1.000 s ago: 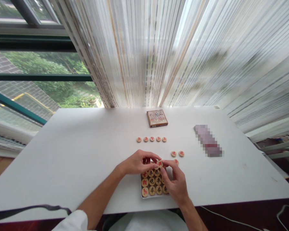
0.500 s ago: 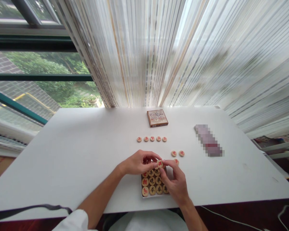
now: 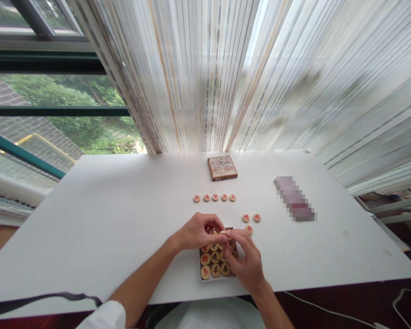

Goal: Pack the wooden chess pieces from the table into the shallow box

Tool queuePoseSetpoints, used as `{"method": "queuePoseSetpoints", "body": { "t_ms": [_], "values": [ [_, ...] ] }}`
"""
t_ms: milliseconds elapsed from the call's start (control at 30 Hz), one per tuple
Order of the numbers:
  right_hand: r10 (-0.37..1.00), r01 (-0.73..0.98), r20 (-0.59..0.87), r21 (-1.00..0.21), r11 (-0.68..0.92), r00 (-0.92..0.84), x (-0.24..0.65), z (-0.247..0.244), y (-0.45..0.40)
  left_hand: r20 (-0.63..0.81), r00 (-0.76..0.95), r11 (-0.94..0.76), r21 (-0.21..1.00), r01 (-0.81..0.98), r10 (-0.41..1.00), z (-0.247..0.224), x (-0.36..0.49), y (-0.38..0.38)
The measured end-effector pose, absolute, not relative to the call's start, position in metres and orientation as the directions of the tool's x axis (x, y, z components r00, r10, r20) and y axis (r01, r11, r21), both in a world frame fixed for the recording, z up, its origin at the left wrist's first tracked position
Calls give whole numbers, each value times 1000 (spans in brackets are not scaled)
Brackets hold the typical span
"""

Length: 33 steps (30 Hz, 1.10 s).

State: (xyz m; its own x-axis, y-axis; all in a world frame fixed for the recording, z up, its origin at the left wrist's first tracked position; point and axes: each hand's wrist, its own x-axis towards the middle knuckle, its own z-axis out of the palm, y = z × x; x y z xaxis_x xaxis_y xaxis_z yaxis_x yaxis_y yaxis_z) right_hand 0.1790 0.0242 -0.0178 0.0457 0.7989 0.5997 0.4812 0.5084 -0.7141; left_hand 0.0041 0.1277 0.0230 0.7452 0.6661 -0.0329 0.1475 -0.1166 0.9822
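A small round wooden Chinese chess piece (image 3: 222,232) is pinched between the fingertips of both my hands, tilted nearly edge-on so its face is hidden. My left hand (image 3: 199,230) grips it from the left, fingers curled. From the right, the thumb and forefinger of my right hand (image 3: 246,260) close on it. Directly beneath is an open box (image 3: 216,279) filled with rows of pieces in red and black characters, such as a red piece (image 3: 205,273) in the near left corner. My hands cover part of the box. Just beyond my right hand lies a red piece (image 3: 249,230).
Two red pieces (image 3: 251,218) lie farther right, and a row of several red pieces (image 3: 215,198) stretches across the white table (image 3: 116,214). Behind them sits a patterned flat box lid (image 3: 222,167). A pixelated object (image 3: 295,199) lies at right, with string curtains behind the table.
The piece in my fingers has turned from showing its red face to nearly edge-on. My right hand has shifted slightly left. The whole view has moved a little.
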Motion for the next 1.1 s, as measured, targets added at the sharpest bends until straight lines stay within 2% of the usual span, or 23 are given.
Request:
{"method": "queuePoseSetpoints", "body": {
  "t_ms": [500,833,1100],
  "values": [
    [833,490,545,-754,437,95,180,-16,26,19,758,-265,942,205,652,29,0,129],
    [857,487,491,-793,366,156,180,-16,27,-5,796,-217,961,171,605,30,-2,131],
    [890,445,423,-838,315,167,183,-17,24,19,786,-249,953,172,618,29,-1,131]
  ]
}}
